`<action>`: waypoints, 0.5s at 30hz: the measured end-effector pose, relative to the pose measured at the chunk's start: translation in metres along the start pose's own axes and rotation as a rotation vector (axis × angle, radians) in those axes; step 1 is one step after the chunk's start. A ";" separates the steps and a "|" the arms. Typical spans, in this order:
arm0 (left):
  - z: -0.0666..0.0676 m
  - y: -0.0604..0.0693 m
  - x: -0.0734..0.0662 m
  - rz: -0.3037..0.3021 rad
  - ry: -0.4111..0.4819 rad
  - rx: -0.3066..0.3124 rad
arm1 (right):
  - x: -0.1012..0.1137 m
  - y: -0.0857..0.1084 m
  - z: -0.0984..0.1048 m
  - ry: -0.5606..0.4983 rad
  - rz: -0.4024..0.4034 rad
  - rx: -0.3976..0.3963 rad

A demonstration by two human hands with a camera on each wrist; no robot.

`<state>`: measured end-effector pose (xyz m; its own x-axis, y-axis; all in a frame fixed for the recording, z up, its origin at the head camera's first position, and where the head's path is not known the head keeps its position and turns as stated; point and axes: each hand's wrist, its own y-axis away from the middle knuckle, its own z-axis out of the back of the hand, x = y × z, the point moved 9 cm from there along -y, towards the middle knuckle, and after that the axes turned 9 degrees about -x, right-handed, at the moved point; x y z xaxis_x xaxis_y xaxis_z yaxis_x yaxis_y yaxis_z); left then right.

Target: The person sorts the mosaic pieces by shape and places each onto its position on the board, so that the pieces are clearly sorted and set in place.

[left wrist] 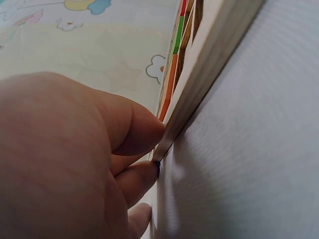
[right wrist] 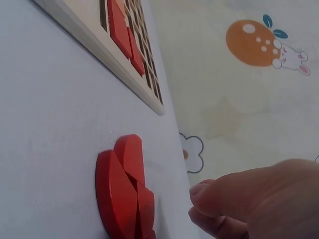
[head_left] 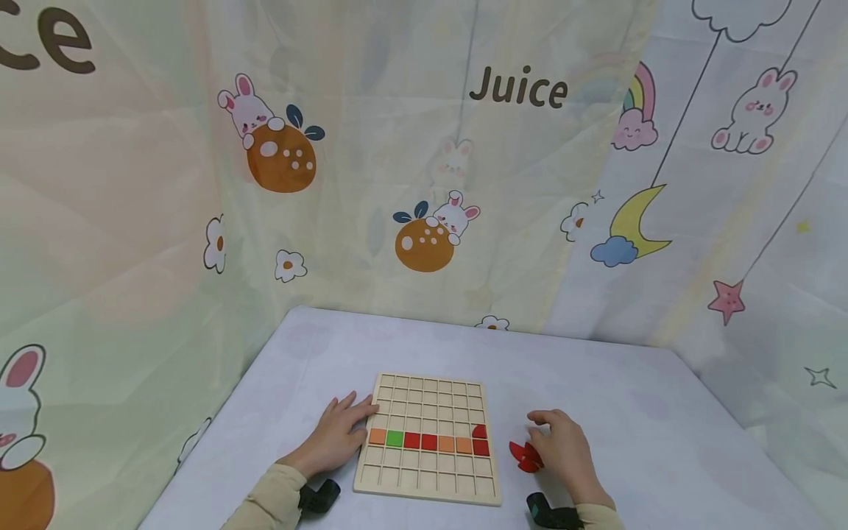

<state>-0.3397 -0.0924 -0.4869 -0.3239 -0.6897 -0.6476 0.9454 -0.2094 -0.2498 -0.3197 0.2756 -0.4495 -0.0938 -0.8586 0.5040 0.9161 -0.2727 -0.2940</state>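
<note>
A light wooden grid board lies on the table, with one row of square tiles in orange, green and red across it. Just above the row's right end sits a red piece with a curved edge. My left hand touches the board's left edge; in the left wrist view the thumb and fingertips rest along its side. To the right of the board is a small pile of red curved pieces. Beside that pile hovers my right hand, its fingers loosely bent, with nothing visible between thumb and fingers.
A white cloth covers the table. Behind it hangs a printed curtain with rabbits, oranges and flowers. Black wrist devices sit at both cuffs, close to the tabletop.
</note>
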 end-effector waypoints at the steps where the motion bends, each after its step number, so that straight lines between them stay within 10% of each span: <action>1: 0.000 0.000 0.000 0.000 0.002 0.001 | -0.003 0.000 0.001 -0.002 -0.002 0.003; 15: 0.001 0.001 -0.002 0.004 0.010 0.004 | -0.038 -0.008 0.005 0.001 -0.095 0.074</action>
<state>-0.3381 -0.0922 -0.4848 -0.3206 -0.6839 -0.6554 0.9467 -0.2098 -0.2443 -0.3213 0.3122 -0.4622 -0.1818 -0.8307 0.5262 0.9292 -0.3203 -0.1846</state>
